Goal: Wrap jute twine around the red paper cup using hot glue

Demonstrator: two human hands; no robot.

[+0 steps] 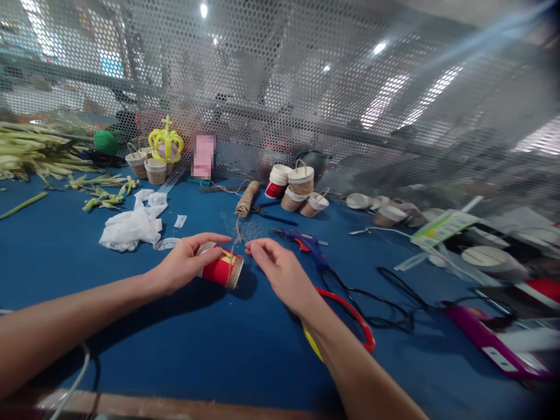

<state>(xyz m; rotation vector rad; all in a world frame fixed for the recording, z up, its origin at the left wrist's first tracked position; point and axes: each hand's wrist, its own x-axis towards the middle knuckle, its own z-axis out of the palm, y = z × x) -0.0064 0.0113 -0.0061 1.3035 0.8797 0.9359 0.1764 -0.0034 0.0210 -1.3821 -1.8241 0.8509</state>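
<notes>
A red paper cup (216, 270) is tipped on its side just above the blue table, its white rim end toward the left. Brown twine is wound round the cup's other end. My left hand (186, 263) grips the cup, thumb on the near side and fingers along the top. Right beside that wound end, my right hand (280, 269) is closed in a pinch on the twine strand (238, 228). The strand runs back to a roll of twine (247, 199). The pinched bit is mostly hidden by my fingertips.
A blue glue gun (301, 239) lies to the right, its black cord leading to a purple power strip (494, 341). Red-handled scissors (354, 315) are partly under my right forearm. Twine-covered cups (301, 181) stand behind. White crumpled plastic (131, 229) lies left. A perforated metal panel (245, 87) borders the back.
</notes>
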